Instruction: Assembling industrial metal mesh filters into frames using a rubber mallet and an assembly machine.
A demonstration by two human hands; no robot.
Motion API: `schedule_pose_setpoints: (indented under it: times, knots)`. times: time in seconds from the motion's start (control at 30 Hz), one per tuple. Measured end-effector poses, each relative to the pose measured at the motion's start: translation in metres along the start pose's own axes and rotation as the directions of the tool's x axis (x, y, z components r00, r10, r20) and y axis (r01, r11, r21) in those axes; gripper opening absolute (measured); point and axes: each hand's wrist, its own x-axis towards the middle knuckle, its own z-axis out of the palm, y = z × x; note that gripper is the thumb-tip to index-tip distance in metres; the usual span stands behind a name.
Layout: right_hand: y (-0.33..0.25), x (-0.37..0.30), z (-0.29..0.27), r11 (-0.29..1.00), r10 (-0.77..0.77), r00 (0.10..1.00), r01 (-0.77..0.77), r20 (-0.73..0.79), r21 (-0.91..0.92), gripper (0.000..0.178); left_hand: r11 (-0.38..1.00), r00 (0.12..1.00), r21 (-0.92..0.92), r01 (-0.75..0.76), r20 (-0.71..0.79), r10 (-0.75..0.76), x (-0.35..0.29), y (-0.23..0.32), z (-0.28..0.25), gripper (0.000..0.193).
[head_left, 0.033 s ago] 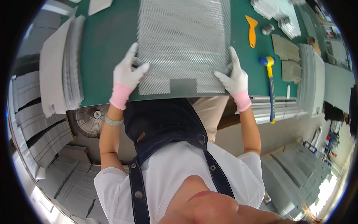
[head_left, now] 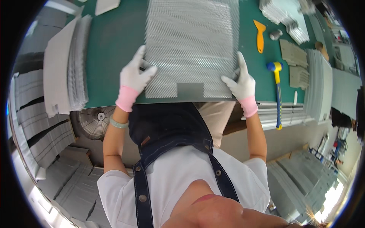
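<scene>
A grey, finely ribbed sheet (head_left: 190,45) lies in front of me on the green table mat (head_left: 114,45), with a rectangular notch at its near edge. My left hand (head_left: 135,74), in a white glove with a pink cuff, grips the sheet's left edge near the close corner. Its thumb rests on top and the index finger points along the side. My right hand (head_left: 241,79), gloved alike, grips the opposite edge in the same way. Some fingertips of both hands are hidden at the edges. Whether it is one sheet or a stack, I cannot tell.
Stacks of ribbed panels stand at the left (head_left: 78,64) and right (head_left: 319,83). To the right lie an orange scraper (head_left: 260,36), a blue and yellow mallet (head_left: 277,87), a grey cylinder (head_left: 276,35) and grey-brown pieces (head_left: 293,53). Below the left side is a fan (head_left: 97,119).
The whole view has shifted slightly, so everything appears a little lower and to the right. Both hands keep their places on the ribbed sheet.
</scene>
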Motion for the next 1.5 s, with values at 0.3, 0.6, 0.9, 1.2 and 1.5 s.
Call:
schedule_pose_setpoints:
  times: [0.3, 0.6, 0.9, 1.2, 1.5]
  knots:
    - [-0.007, 0.004, -0.009, 0.994, 0.106, 0.982, -0.1, 0.157, -0.047, 0.088, 0.989, 0.984, 0.094, 0.113, 0.128, -0.124, 0.001, 0.007, -0.004, 0.071]
    - [-0.047, 0.022, -0.012, 0.737, -0.242, 0.922, 0.377, 0.302, -0.561, 0.041, 0.558, 0.883, 0.744, -0.367, 0.089, 0.461, 0.012, 0.021, -0.007, 0.06]
    - [-0.033, 0.02, 0.008, 0.62, -0.537, 0.654, 0.735, 0.533, -0.276, 0.069, 0.618, 0.736, 0.405, -0.674, 0.448, 0.508, -0.003, 0.023, 0.022, 0.079]
    - [-0.032, 0.021, 0.011, 0.721, -0.465, 0.671, 0.666, 0.578, -0.193, 0.07, 0.615, 0.755, 0.457, -0.643, 0.512, 0.41, -0.002, 0.036, 0.027, 0.086]
    - [0.033, 0.118, -0.073, 0.848, -0.477, 0.87, 0.419, 0.123, 0.325, 0.04, 0.525, 0.699, 0.486, -0.699, 0.619, 0.358, 0.002, 0.039, 0.015, 0.087]
